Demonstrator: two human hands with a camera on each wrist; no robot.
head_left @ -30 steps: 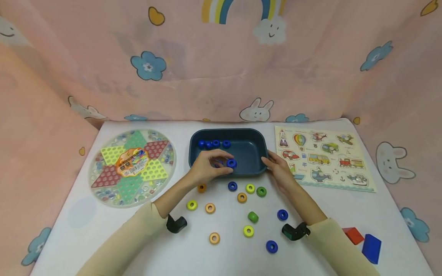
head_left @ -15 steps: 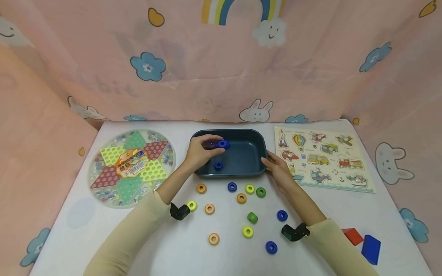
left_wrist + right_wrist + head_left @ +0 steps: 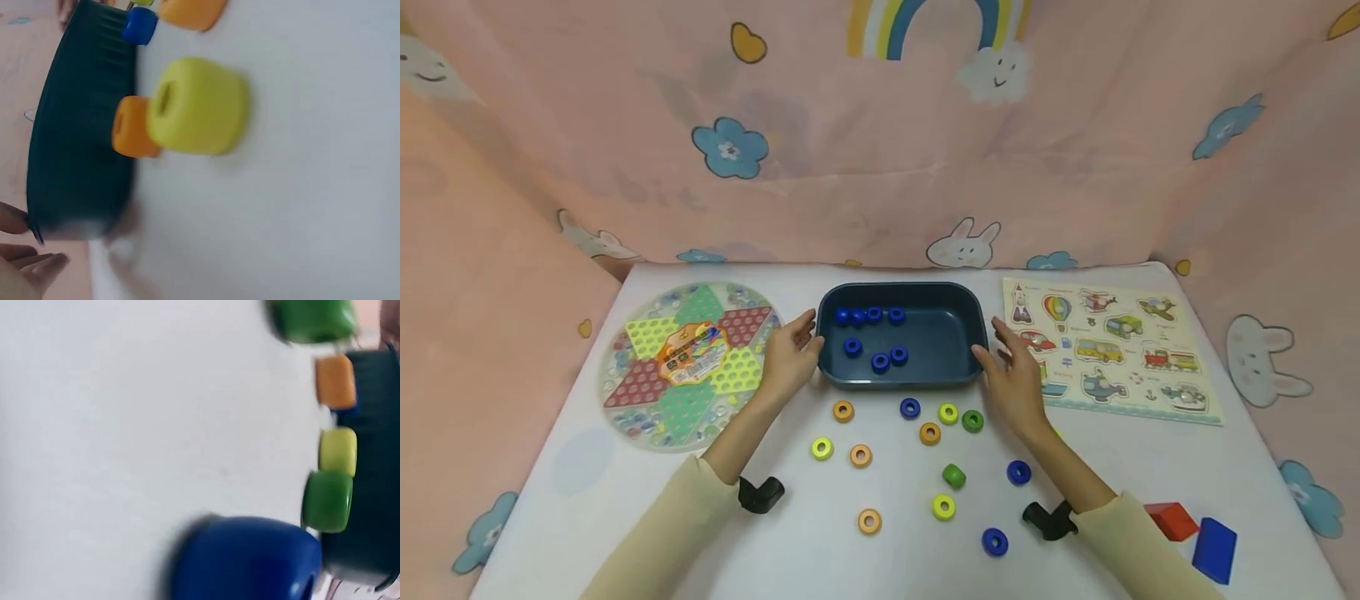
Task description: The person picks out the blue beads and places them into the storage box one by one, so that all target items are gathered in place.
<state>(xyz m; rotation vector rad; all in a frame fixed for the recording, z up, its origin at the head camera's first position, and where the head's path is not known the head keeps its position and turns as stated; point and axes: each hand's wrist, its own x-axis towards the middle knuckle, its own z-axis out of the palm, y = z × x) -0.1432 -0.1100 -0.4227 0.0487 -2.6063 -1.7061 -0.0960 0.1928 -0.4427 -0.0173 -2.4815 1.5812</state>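
Observation:
A dark teal rectangular tray [image 3: 925, 380] stands at the back middle of the table, with several blue beads [image 3: 880, 362] inside, loosely in two rows. At its left end is my left hand [image 3: 788, 360], thumb at the rim and the other fingers apart from the wall, holding nothing. My right hand [image 3: 1017, 379] is at the right end, its thumb by the rim and its fingers extended outward. In the left wrist view a yellow bead [image 3: 206, 109] and an orange bead [image 3: 134, 128] lie beside the tray. A large blue bead [image 3: 250, 562] is close in the right wrist view.
Loose beads in orange, yellow, green and blue, such as a green bead [image 3: 954, 476], are scattered before the tray. A round Chinese checkers board [image 3: 692, 433] lies left, a vehicle picture puzzle [image 3: 1112, 350] right. Red [image 3: 1171, 521] and blue blocks [image 3: 1214, 550] lie front right.
My left hand has let go of blue beads inside the tray and moved out left to its end. The right hand's fingers have spread away from the tray's wall.

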